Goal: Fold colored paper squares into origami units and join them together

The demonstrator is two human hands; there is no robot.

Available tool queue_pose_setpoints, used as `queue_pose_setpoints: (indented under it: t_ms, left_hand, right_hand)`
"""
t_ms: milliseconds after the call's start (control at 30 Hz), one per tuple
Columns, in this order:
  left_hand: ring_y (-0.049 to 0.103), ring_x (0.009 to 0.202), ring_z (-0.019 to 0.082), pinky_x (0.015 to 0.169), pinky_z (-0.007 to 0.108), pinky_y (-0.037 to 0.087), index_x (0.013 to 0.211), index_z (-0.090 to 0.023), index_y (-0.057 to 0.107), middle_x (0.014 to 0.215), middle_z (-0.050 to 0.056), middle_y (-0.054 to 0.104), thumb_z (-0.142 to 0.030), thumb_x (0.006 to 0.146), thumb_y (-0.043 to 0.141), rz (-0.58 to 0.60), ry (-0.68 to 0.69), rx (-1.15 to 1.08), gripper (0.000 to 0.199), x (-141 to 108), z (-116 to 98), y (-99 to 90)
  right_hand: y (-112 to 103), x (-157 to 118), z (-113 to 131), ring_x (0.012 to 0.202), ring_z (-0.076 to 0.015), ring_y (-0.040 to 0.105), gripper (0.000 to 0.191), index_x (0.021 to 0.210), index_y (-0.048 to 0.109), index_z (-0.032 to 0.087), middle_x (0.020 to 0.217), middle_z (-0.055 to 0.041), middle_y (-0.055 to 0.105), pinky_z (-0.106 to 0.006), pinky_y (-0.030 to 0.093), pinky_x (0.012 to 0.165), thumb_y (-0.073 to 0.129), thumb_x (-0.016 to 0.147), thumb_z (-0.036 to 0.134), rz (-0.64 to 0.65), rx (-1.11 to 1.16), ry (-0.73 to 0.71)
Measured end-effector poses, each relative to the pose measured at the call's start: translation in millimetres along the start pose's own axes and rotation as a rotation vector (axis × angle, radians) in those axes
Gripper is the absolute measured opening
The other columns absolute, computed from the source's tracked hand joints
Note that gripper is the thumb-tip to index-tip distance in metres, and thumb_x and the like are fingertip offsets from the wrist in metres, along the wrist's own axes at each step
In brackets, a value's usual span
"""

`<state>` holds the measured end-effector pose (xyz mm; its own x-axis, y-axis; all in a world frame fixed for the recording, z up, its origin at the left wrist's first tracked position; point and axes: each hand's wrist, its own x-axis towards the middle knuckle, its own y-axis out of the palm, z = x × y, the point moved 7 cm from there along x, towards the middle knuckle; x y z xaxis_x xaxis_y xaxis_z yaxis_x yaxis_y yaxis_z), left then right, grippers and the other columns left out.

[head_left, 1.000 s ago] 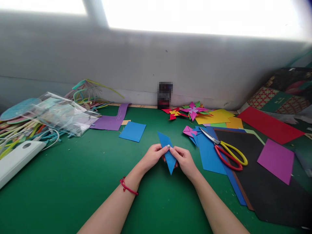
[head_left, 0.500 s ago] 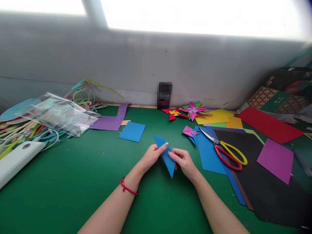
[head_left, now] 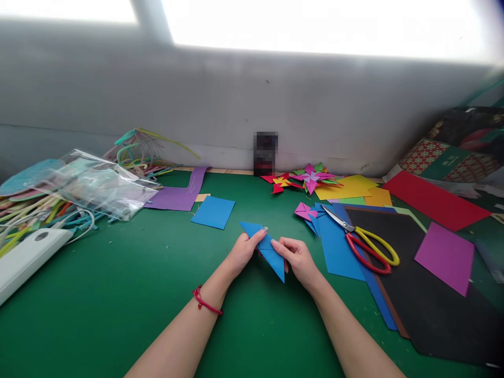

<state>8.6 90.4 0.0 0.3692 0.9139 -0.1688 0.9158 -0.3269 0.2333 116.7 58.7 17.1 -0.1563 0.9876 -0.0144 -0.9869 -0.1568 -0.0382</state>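
A folded blue paper with two pointed ends is held above the green table, slanting from upper left to lower right. My left hand grips its upper left part, thumb on top. On its right side my right hand pinches the edge between thumb and fingers. Fingertips under the paper are mostly hidden. A flat blue square lies beyond my left hand. Past my right hand is a small pink and blue folded piece.
Scissors with red and yellow handles lie on dark sheets at the right. Folded paper stars sit near the wall. At the left are a clear plastic bag and a white power bank.
The folded blue paper has turned slightly in my hands; its upper tip has moved left and its lower tip right. Both hands still hold it.
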Motion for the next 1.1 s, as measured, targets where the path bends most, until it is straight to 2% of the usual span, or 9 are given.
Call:
queue_pose_setpoints:
  t_ms: [100, 200, 467, 600, 767, 833, 900, 1000, 1100]
  left_hand:
    - [0.038, 0.041, 0.008, 0.043, 0.022, 0.029, 0.053, -0.015, 0.044, 0.043, -0.004, 0.04, -0.045, 0.074, 0.052, -0.006, -0.003, 0.025, 0.037, 0, 4, -1.4]
    - [0.04, 0.042, 0.009, 0.044, 0.022, 0.03, 0.056, -0.015, 0.047, 0.044, -0.003, 0.043, -0.044, 0.074, 0.052, 0.005, -0.01, -0.02, 0.035, 0, 6, -1.4]
    - [0.041, 0.042, 0.009, 0.044, 0.023, 0.031, 0.051, -0.016, 0.043, 0.043, -0.004, 0.042, -0.044, 0.076, 0.051, 0.011, -0.003, -0.085, 0.038, 2, 3, -0.8]
    - [0.043, 0.041, 0.01, 0.044, 0.023, 0.033, 0.048, -0.017, 0.043, 0.04, -0.003, 0.044, -0.046, 0.077, 0.048, -0.022, 0.011, -0.097, 0.041, 5, 2, -4.5]
    - [0.048, 0.043, 0.013, 0.047, 0.026, 0.038, 0.051, -0.017, 0.045, 0.043, -0.002, 0.047, -0.054, 0.075, 0.044, -0.097, 0.008, -0.177, 0.044, 7, 3, -9.3]
    - [0.05, 0.044, 0.013, 0.047, 0.026, 0.04, 0.056, -0.016, 0.047, 0.047, -0.001, 0.05, -0.056, 0.075, 0.041, -0.085, 0.015, -0.191, 0.045, 8, 3, -8.6]
    - [0.052, 0.046, 0.013, 0.048, 0.026, 0.041, 0.061, -0.015, 0.049, 0.051, 0.001, 0.053, -0.055, 0.077, 0.038, -0.02, 0.029, -0.167, 0.045, 8, 1, -4.6]
    - [0.054, 0.047, 0.012, 0.049, 0.025, 0.042, 0.073, -0.014, 0.052, 0.057, 0.001, 0.057, -0.044, 0.078, 0.042, 0.104, 0.061, -0.097, 0.032, 6, -3, 3.8]
    - [0.055, 0.047, 0.011, 0.047, 0.022, 0.04, 0.089, -0.015, 0.049, 0.065, 0.0, 0.058, -0.031, 0.073, 0.05, 0.121, 0.078, -0.044, 0.022, 6, -5, 6.0]
  right_hand:
    - [4, -1, 0, 0.033, -0.0073, 0.039, 0.039, 0.049, 0.043, 0.019, 0.037, 0.0063, 0.042, -0.02, 0.027, 0.036, 0.05, 0.079, 0.041, 0.046, -0.002, 0.019]
    - [5, -2, 0, 0.033, -0.0074, 0.04, 0.038, 0.049, 0.043, 0.019, 0.037, 0.0061, 0.043, -0.02, 0.027, 0.036, 0.05, 0.079, 0.041, 0.064, 0.0, 0.023]
    - [2, -1, -1, 0.036, -0.0071, 0.037, 0.04, 0.048, 0.04, 0.019, 0.039, 0.0062, 0.04, -0.021, 0.029, 0.039, 0.051, 0.079, 0.041, 0.018, 0.012, 0.012]
    - [-1, 0, -1, 0.042, -0.0083, 0.042, 0.031, 0.059, 0.047, 0.019, 0.048, 0.0057, 0.042, -0.02, 0.035, 0.041, 0.05, 0.079, 0.041, -0.038, 0.153, 0.016]
    - [2, 1, -4, 0.042, -0.011, 0.05, 0.024, 0.074, 0.051, 0.018, 0.053, 0.0035, 0.052, -0.023, 0.041, 0.041, 0.054, 0.076, 0.042, 0.012, 0.207, 0.057]
    - [-1, 3, -6, 0.042, -0.0112, 0.051, 0.024, 0.076, 0.052, 0.018, 0.054, 0.0028, 0.054, -0.022, 0.041, 0.04, 0.055, 0.075, 0.042, -0.031, 0.183, 0.044]
    - [-8, 4, -10, 0.042, -0.0113, 0.051, 0.024, 0.077, 0.053, 0.018, 0.053, 0.0028, 0.053, -0.022, 0.039, 0.038, 0.055, 0.076, 0.042, -0.125, 0.169, 0.02]
    - [-22, 6, -15, 0.042, -0.0109, 0.049, 0.024, 0.078, 0.054, 0.018, 0.051, 0.0031, 0.052, -0.021, 0.038, 0.037, 0.056, 0.075, 0.042, -0.294, 0.161, -0.028]
    - [-30, 6, -15, 0.042, -0.0102, 0.047, 0.022, 0.077, 0.054, 0.019, 0.051, 0.004, 0.05, -0.021, 0.037, 0.037, 0.056, 0.075, 0.041, -0.366, 0.166, -0.054]
